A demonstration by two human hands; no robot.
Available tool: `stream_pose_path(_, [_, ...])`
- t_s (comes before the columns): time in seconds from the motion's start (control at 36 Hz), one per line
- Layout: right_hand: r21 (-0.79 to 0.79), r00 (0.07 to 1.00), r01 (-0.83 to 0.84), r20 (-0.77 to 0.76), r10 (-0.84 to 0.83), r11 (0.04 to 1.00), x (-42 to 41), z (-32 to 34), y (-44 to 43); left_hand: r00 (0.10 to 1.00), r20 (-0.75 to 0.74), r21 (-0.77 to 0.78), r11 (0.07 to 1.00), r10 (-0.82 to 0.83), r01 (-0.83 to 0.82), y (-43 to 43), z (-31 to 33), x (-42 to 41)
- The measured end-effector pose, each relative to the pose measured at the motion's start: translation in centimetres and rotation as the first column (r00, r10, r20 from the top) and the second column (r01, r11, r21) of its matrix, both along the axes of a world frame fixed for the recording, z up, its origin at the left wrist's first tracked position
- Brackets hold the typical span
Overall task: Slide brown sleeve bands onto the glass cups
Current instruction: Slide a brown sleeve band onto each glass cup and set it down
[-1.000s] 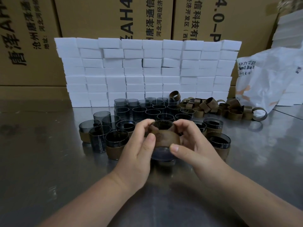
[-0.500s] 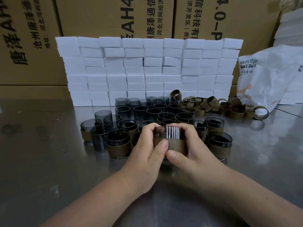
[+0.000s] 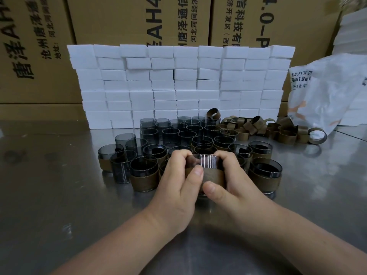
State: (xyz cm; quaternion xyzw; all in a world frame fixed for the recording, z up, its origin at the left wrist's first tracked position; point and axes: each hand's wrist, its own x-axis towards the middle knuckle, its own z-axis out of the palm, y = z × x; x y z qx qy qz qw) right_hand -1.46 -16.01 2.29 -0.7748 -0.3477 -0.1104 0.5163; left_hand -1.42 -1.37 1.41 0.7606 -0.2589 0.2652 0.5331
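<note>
My left hand (image 3: 178, 187) and right hand (image 3: 234, 187) grip one glass cup (image 3: 206, 161) with curled fingers (image 3: 195, 173), low over the worktop (image 3: 59, 195). A brown sleeve band (image 3: 213, 176) encircles its lower half. Other cups (image 3: 170, 133) stand behind, and loose bands (image 3: 278, 130) lie at rear right.

Table (image 3: 59, 195): brushed metal, dull sheen. Cups (image 3: 170, 133): smoky glass, glossy. Sleeve bands (image 3: 286, 135): brown, matt. Boxes (image 3: 119, 20): cardboard. Bag (image 3: 327, 92): crinkled white plastic

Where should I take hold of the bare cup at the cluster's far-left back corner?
Bare cup: pinch its rim from above, on the left side. It stands upright, mouth open, with only table on its left; neighbouring cups crowd its right and front.
</note>
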Motion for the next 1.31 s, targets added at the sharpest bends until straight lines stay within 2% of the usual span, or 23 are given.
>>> stream_pose_path(0.92, [-0.019, 0.996, 0.060, 0.067, -0.059, 0.998, -0.38, -0.22, 0.30, 0.996, 0.081, -0.020, 0.999, 0.041, -0.040, -0.14, 0.11, -0.17])
stream_pose_path(1.31, [-0.038, 0.997, 0.068, 0.034, -0.066, 0.997, 0.02, -0.67, 0.21, 0.997, 0.075, -0.027, 0.999, 0.026, -0.024, -0.10, 0.05, -0.19])
